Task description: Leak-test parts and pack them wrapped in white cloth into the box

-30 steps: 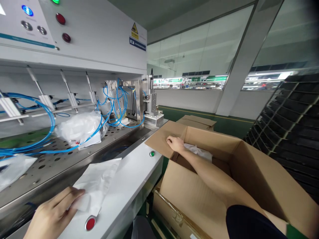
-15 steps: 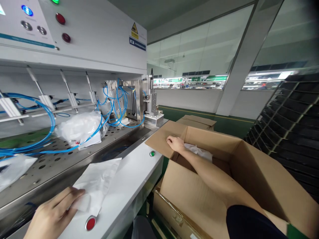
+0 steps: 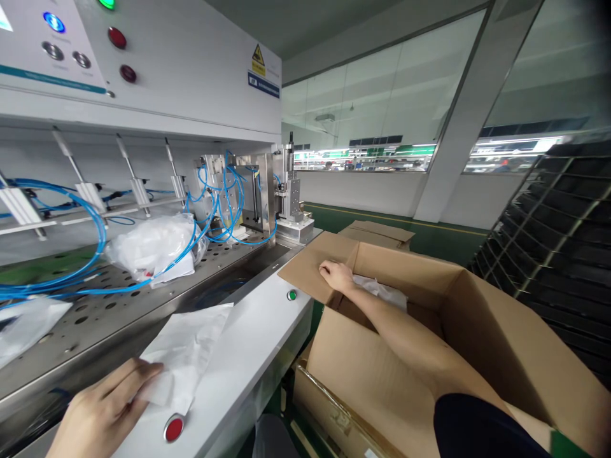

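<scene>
Left hand (image 3: pixel 107 410) lying open on a white bag (image 3: pixel 186 346), lower left of the frame! Right hand (image 3: pixel 338 276), loosely curled, grips nothing, resting inside the cardboard box (image 3: pixel 501 343) at right.

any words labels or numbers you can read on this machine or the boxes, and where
Nothing here can be read for certain.
Yellow warning sign on the machine housing: too small to read.
Blue label beneath it: too small.
Teal strip on the control panel: too small.
Dark print on the cardboard box: too blurred.
</scene>
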Available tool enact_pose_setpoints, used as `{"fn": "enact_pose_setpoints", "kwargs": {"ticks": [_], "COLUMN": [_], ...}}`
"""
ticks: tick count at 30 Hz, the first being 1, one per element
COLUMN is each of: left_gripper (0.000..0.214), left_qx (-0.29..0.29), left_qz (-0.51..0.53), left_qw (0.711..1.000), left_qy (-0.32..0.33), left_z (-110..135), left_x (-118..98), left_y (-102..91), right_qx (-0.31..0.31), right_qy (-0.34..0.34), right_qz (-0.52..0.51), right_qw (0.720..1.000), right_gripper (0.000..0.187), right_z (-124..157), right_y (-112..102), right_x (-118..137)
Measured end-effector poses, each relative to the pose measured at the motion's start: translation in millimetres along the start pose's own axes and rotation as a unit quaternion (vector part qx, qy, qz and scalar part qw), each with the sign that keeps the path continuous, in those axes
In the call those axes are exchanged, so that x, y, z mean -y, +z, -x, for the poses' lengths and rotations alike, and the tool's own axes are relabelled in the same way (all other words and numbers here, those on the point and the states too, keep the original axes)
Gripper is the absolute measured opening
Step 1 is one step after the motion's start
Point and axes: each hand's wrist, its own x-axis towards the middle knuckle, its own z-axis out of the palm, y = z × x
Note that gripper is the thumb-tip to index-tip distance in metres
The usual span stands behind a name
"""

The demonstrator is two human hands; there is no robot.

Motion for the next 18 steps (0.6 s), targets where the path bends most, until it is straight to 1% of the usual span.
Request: {"fn": "enact_pose_setpoints", "kwargs": {"ticks": [4,11,18], "left_gripper": [0.036,0.031,0.031], "left_qx": [-0.009,-0.035,-0.043], "left_qz": [-0.004,-0.009,-0.023], "left_qw": [1.000,0.998,0.997], "left_qy": [0.010,0.050,0.066], "left_z": [-3.3,-24.6,-27.8], "left_x": [-0.7,-4.9,-5.2], "left_y": [-3.6,-14.7,-14.9], "right_qx": [0.001,0.000,-0.003], "right_qy": [0.001,-0.004,-0.006], "right_qz": [0.000,0.002,0.003], "right_qw": [1.000,1.000,1.000], "right_gripper": [0.029,0.030,0.029], "right_z": [0.3,-1.0,-1.5], "right_y": [-0.8,1.8,3.3], "right_x": [0.4,-1.6,-2.8]}}
